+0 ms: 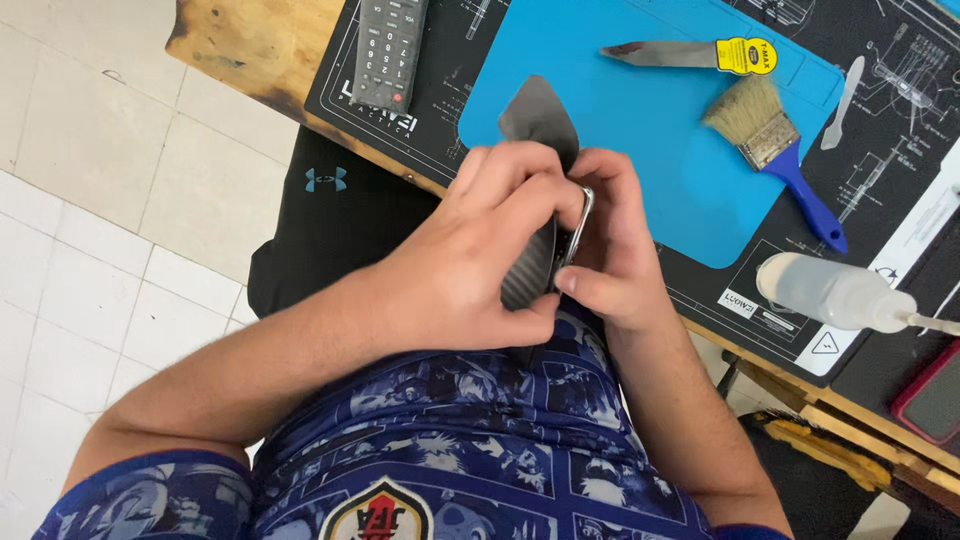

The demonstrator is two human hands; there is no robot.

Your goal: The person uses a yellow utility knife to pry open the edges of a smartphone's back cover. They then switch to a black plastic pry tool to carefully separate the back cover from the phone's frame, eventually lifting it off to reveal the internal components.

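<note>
A phone (560,245) w/ dark textured back is held edge-on above the lap, just off the near edge of the surface (250,40). Its long axis runs toward the body. It's clamped by both: left hand (470,260) wrapped over the back, right hand (615,250) on the metal-rimmed side, fingers closed on it. A thin grey pry blade (538,115) sticks out at the far end, pointing to the blue mat (640,130).

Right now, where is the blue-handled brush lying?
In the head view, the blue-handled brush lies at the upper right, on the right edge of the blue mat, below the yellow-handled knife and above the squeeze bottle.
</note>
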